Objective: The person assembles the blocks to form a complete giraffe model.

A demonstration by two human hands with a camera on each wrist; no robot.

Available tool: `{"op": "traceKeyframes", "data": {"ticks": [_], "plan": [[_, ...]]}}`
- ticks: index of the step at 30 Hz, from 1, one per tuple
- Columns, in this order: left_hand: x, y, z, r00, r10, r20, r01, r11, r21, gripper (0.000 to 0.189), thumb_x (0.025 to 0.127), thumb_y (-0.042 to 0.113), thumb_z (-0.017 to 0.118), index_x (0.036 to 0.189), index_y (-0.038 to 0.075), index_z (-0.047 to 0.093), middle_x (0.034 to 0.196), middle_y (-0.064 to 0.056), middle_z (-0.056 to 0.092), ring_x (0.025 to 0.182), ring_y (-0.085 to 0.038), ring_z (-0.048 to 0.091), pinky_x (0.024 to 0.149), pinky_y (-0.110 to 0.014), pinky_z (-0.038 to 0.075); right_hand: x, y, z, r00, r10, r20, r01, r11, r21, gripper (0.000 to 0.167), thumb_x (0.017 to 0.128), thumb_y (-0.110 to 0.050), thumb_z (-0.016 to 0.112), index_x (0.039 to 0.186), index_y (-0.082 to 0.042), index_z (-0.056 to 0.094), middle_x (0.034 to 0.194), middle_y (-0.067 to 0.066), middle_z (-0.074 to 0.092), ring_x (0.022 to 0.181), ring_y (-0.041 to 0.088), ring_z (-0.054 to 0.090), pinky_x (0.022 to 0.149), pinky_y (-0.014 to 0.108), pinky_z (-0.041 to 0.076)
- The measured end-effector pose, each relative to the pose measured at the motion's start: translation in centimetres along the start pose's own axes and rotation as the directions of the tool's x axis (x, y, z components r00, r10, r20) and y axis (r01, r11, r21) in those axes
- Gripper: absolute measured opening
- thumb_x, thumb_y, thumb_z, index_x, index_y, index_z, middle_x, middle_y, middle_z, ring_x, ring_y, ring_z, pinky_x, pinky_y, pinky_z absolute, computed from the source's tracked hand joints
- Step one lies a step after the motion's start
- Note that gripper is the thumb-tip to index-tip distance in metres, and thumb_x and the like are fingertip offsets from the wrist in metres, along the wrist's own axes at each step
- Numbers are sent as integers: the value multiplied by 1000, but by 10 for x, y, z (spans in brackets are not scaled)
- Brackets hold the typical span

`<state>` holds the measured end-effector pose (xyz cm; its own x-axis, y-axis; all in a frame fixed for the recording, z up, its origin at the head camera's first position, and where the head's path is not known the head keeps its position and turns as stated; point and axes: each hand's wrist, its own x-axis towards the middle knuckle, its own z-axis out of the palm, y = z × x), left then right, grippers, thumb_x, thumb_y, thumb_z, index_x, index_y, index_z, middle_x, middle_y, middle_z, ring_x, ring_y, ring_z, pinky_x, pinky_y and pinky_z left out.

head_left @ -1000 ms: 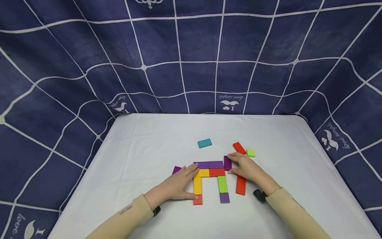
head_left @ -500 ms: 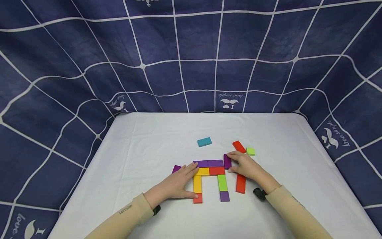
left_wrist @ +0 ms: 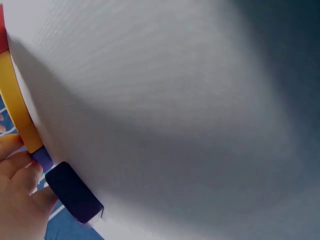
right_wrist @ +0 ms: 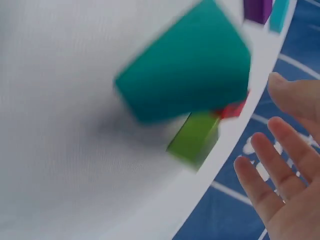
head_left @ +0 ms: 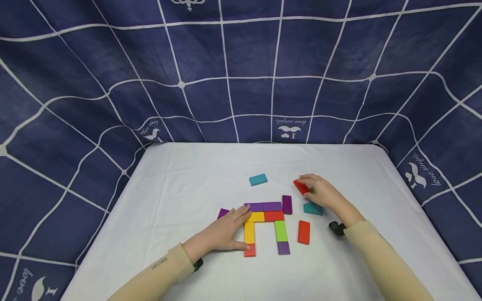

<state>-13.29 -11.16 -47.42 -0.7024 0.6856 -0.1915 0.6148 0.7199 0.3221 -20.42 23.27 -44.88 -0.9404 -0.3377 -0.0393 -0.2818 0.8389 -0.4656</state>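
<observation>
In the head view my left hand (head_left: 223, 232) lies over the left side of a flat arch of coloured blocks. Its fingertips touch the purple blocks (head_left: 262, 207) on top, and its thumb is at the lower red block (head_left: 249, 251). Yellow blocks (head_left: 249, 232) make the left leg; a green block (head_left: 280, 230) and a purple block (head_left: 283, 248) make the right. My right hand (head_left: 325, 193) reaches over a loose red block (head_left: 301, 187), fingers and thumb apart on either side. A green block (right_wrist: 195, 137) shows in the right wrist view, mostly hidden by that hand in the head view.
An upright-turned purple block (head_left: 287, 205) stands beside the arch's top right corner. Around it lie a teal block (head_left: 313, 208), a red block (head_left: 303, 232) and a blue block (head_left: 258, 179). Another purple block (head_left: 223, 213) is by my left hand. White cloth (head_left: 196, 175) covers the table.
My right hand has left the purple block beside the arch and moved back and right to the loose red block. The teal block it covered now shows. My left hand has stayed put.
</observation>
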Motion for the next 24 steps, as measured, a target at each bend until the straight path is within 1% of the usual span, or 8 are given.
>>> {"op": "traceKeyframes", "data": {"ticks": [2,5,8,11,14,17,20,24], "plan": [[0,0,0,1000,-9,9,9,1000,0,100,82,67,65,155,9,30,165,-5,20,153,-21,20,124,-43,21,5,5,-4,999,24,40,-23,1000,-12,52,88,-8,71,138,-2,56,145,21,49,133,43,43,105,60,44],[-1,0,1,1000,-20,21,20,1000,-3,100,82,68,64,156,10,29,166,-4,19,153,-20,19,124,-42,21,10,11,-5,995,50,90,-50,999,3,57,87,-10,72,140,-2,53,147,22,47,136,44,41,107,60,42],[-1,0,2,1000,-17,16,17,1000,-6,101,81,68,64,155,10,29,166,-4,19,153,-20,19,124,-43,21,15,16,-2,990,47,136,-48,999,-1,62,86,-10,73,143,-2,49,149,23,45,136,45,39,108,61,40],[-1,0,2,1000,-11,10,12,1000,-6,101,81,69,64,155,10,29,166,-4,19,153,-20,19,124,-43,21,19,18,1,980,47,195,-45,999,-12,69,87,-8,72,149,-5,42,155,21,37,138,46,37,110,62,38],[-1,0,1,1000,-10,8,10,1000,-4,101,81,69,64,155,10,29,166,-4,18,153,-20,19,124,-43,20,22,19,2,971,42,235,-38,999,-23,73,87,-3,69,152,-7,36,160,19,29,137,47,36,110,62,38],[-1,-1,1,1000,-10,8,10,1000,2,101,81,69,64,155,10,29,166,-4,19,153,-20,19,124,-43,20,25,18,2,968,48,248,-43,999,-26,71,87,2,66,152,-8,37,160,18,30,134,46,38,108,61,41],[0,-1,1,1000,-10,9,10,1000,6,101,81,69,64,155,10,29,166,-4,19,153,-20,19,124,-43,20,26,16,2,967,56,247,-47,998,-43,68,87,3,65,150,-6,40,156,19,36,133,45,39,108,60,42],[0,-1,2,1000,-10,9,10,1000,11,101,81,69,63,155,10,29,166,-4,19,153,-20,19,124,-42,20,28,14,3,975,70,213,-57,996,-66,64,87,-2,70,146,-3,45,149,23,44,133,45,41,109,60,41]]}}
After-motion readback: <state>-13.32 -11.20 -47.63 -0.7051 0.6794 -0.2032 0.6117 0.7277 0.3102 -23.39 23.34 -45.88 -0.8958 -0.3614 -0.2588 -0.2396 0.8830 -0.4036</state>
